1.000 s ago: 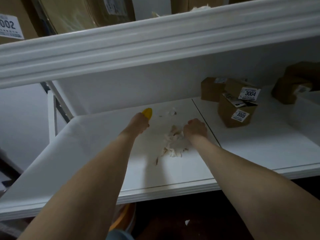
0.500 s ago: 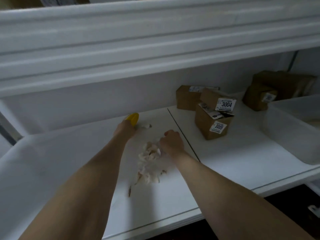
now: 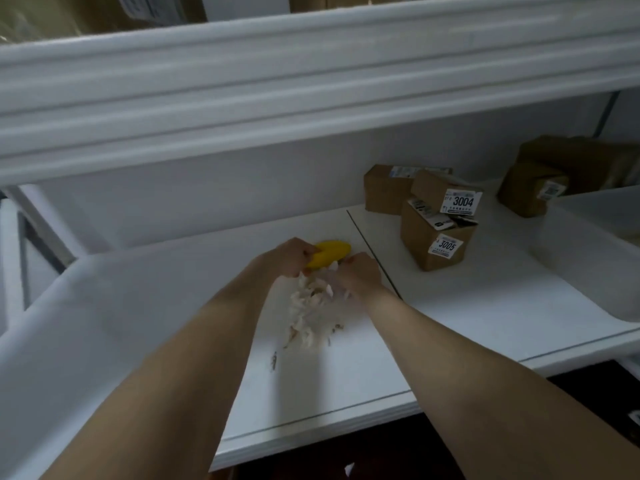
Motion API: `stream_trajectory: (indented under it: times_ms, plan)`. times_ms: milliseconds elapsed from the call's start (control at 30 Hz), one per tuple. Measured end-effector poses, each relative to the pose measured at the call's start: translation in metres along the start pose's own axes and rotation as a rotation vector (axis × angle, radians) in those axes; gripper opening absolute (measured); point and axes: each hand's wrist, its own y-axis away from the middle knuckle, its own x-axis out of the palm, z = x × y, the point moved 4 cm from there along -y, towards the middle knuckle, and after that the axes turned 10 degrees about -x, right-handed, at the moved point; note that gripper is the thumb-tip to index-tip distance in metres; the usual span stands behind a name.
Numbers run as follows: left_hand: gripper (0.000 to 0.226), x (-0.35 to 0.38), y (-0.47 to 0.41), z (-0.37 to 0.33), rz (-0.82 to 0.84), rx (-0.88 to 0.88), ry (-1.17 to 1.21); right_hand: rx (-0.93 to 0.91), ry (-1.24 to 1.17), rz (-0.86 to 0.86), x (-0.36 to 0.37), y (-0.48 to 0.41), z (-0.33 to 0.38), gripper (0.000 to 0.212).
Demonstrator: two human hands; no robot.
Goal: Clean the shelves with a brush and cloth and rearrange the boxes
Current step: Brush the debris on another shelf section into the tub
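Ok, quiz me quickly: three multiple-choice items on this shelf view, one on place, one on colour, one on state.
1. Box 3005 sits: A left of the shelf seam; B right of the seam; C in the bin.
2. The brush is: A red; B yellow; C blue.
3. The left hand: A grips the brush; B lies flat; C is out of view.
B, it stands right of the dark line; B, its body shows yellow; A, its fingers curl round it.
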Motion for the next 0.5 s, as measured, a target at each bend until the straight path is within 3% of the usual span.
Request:
stream_trajectory:
  times_ms: [100,233,367,500]
  plan:
    - [0.046,0.004,0.029,0.008,0.086,0.037,-0.141,0.105,-0.017,-0.053,-0.007,0.01,-0.008,0.035]
    - [0.043,-0.008,0.057,0.013,0.123,0.019,-0.227,0.204,-0.065,-0.153,-0.014,0.029,-0.012,0.04]
    - [0.035,-0.029,0.069,0.03,-0.177,0.02,-0.065,0.19,-0.062,-0.113,-0.014,0.042,-0.007,0.038]
    - [0.025,-0.042,0.076,0.072,-0.376,-0.218,0.037,0.172,-0.023,-0.065,-0.011,0.051,-0.001,0.039]
